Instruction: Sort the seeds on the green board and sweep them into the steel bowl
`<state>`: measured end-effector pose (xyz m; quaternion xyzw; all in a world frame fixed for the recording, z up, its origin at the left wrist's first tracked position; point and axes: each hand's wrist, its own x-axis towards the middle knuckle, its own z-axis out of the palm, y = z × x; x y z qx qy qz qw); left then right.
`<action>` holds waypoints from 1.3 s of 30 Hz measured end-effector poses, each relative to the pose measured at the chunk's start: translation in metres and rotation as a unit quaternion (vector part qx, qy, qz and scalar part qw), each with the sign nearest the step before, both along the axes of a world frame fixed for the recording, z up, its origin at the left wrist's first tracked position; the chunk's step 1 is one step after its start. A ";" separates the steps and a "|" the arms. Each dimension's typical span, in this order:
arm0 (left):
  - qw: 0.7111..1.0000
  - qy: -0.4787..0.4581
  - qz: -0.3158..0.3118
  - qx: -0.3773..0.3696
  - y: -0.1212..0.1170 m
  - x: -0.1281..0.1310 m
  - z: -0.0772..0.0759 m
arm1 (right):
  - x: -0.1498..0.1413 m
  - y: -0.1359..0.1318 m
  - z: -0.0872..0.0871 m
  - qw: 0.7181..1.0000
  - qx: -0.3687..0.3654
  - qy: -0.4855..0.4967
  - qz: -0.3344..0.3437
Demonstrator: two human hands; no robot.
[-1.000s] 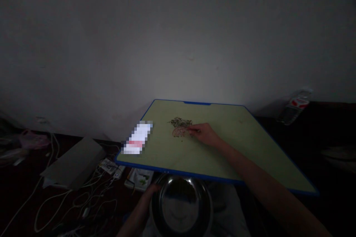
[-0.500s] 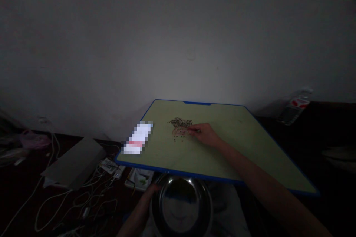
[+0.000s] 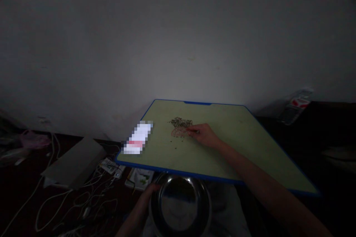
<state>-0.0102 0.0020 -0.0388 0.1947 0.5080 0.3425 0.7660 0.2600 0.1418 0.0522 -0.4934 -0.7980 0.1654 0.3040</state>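
Note:
My right hand [image 3: 202,134] rests on the pale green tabletop [image 3: 222,118], fingertips pinched together beside a heap of small dark grains [image 3: 181,122]. Whatever lies between those fingertips is too small to make out. A few single grains lie scattered in front of the heap, over a reddish curved print [image 3: 178,132] on the surface. Below the table's near edge, my left hand [image 3: 151,191] grips the left rim of a shiny metal bowl [image 3: 180,207]. The bowl's inside shows reflections, and I cannot tell what is at its bottom.
A glowing, blurred-out phone [image 3: 138,139] lies at the table's left edge. On the floor to the left are a cardboard box [image 3: 76,163], tangled cables [image 3: 86,200] and a white tray [image 3: 139,177]. A plastic bottle [image 3: 296,106] is at the right, by the wall [image 3: 178,44].
Some loose grains in front of the heap have shifted, one now nearer the table's front edge. My right fingertips have moved slightly left. The bowl has moved a little left.

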 end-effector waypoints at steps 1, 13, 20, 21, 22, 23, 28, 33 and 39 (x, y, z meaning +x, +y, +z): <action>1.000 0.003 0.006 -0.010 0.000 0.000 0.002 | 0.000 0.000 0.000 1.000 0.000 0.000 -0.001; 1.000 0.005 0.017 -0.012 0.001 -0.002 0.004 | -0.003 -0.003 0.001 1.000 -0.014 0.011 0.010; 1.000 -0.002 0.011 0.003 -0.001 0.000 0.012 | -0.002 -0.002 -0.001 1.000 -0.011 0.019 0.007; 1.000 0.000 0.008 0.008 0.000 -0.001 0.009 | -0.001 -0.002 -0.001 1.000 -0.011 0.017 0.009; 1.000 0.003 0.006 0.013 0.002 -0.003 0.006 | -0.001 -0.002 -0.001 1.000 -0.012 0.015 0.012; 1.000 0.005 0.004 0.018 0.004 -0.004 0.003 | -0.001 -0.002 -0.001 1.000 -0.014 0.012 0.015; 1.000 0.003 -0.004 0.029 0.007 -0.004 -0.001 | -0.002 -0.002 0.001 1.000 -0.012 0.006 0.012; 1.000 -0.002 0.017 0.010 0.006 -0.004 -0.004 | -0.003 -0.003 0.003 1.000 -0.014 0.005 0.000; 0.999 0.019 -0.020 -0.025 0.024 -0.006 -0.026 | -0.004 -0.006 0.004 1.000 -0.015 0.008 0.023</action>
